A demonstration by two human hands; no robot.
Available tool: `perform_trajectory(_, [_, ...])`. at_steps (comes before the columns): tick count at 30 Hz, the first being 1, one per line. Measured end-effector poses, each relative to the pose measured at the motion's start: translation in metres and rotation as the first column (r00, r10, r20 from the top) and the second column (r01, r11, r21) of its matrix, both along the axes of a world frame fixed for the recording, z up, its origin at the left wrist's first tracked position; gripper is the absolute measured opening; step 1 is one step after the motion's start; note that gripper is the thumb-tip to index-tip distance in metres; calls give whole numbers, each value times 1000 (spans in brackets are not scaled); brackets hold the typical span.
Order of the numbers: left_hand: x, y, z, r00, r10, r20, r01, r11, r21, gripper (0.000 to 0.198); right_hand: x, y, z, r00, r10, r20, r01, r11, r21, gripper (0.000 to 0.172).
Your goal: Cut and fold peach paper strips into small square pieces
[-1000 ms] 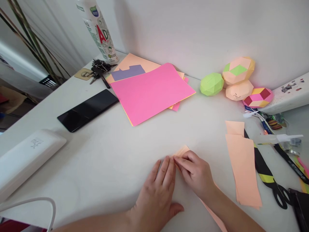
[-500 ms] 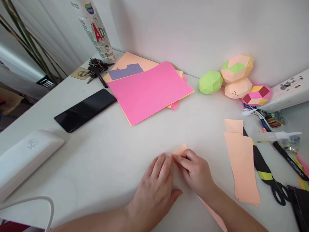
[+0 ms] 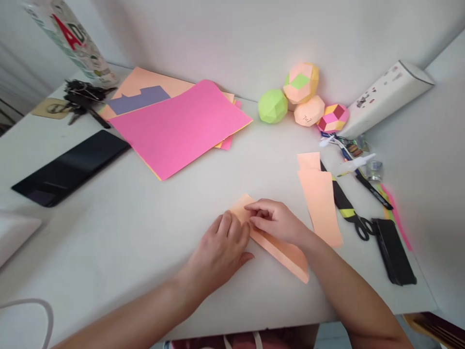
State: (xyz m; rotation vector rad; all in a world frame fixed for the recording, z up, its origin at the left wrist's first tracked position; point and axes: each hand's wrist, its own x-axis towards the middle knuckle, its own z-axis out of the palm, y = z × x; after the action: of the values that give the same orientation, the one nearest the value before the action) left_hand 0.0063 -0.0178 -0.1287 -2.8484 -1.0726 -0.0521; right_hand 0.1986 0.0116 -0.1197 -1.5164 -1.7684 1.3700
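A folded peach paper strip (image 3: pixel 281 249) lies slantwise on the white table, a long flap of it standing up along the crease. My left hand (image 3: pixel 223 247) presses bent fingers onto the strip near its far end, thumb out to the side. Just right of it, my right hand (image 3: pixel 272 220) touches the same end, its thumb and forefinger slightly apart and the other fingers curled. Part of the strip is hidden beneath both hands. Farther right, more peach paper strips (image 3: pixel 319 203) overlap beside black-and-yellow scissors (image 3: pixel 345 206).
Pink paper sheets (image 3: pixel 181 126) lie at the back, near a black phone (image 3: pixel 70 167) and keys (image 3: pixel 82 99). Several faceted paper shapes, including a green one (image 3: pixel 272 106), stand by the wall. A bottle (image 3: pixel 76 41), a white box (image 3: pixel 387 99) and a black case (image 3: pixel 395 252) border the area.
My view has shifted right, so things appear farther left. The right thumb and forefinger have moved apart from their pinch, and more of the folded strip shows.
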Motion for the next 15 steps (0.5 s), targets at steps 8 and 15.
perform_trajectory(8, [9,-1,-5,996,38,86,-44,997,66,26,26,-112,13,915,-342,216,316,937,148,24])
perform_trajectory(15, [23,-7,-7,983,182,34,-185,974,134,38,10,-140,-9,771,-522,364,262,782,566,21])
